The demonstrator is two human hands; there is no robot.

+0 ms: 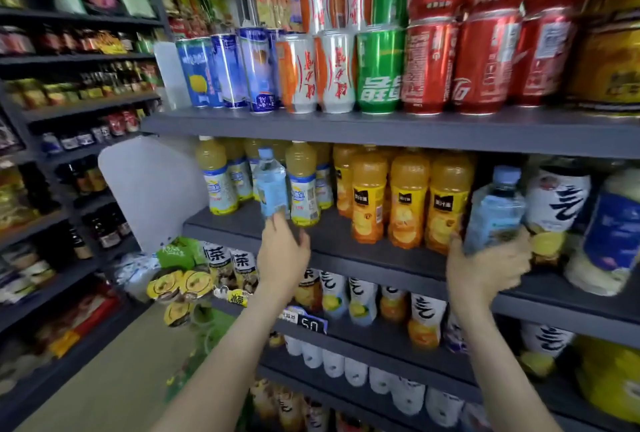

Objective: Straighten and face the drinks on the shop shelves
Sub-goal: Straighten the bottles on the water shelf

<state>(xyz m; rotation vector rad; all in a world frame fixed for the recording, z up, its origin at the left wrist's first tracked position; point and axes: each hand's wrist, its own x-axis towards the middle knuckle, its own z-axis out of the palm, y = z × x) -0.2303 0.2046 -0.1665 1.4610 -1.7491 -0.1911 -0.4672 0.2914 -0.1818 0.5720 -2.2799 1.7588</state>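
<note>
Two bare forearms are reaching up from the bottom of the frame. Right hand is gripping a second water bottle, fingers curled round its lower half, holding it tilted over the front edge of the middle shelf, just beside a white-labelled bottle. Left hand is meeting the base of a small water bottle near the shelf's left end; its fingers are loosely bent, and blur is making it impossible to tell whether they are pinching or only touching. Both blue-labelled bottles are carrying clear liquid.

Behind the small one, pale yellow drink bottles are standing upright in rows. Orange juice bottles are filling the middle of the shelf, labels facing out.

On the upper shelf, blue cans, white and orange cans, a green can and red cans are sitting along the front edge, with more stacked on top. Below, pouch-shaped bottles are lining the lower shelf behind a price tag.

A white divider panel is closing the left end. Dark side shelving is holding jars and packets above a beige floor.
</note>
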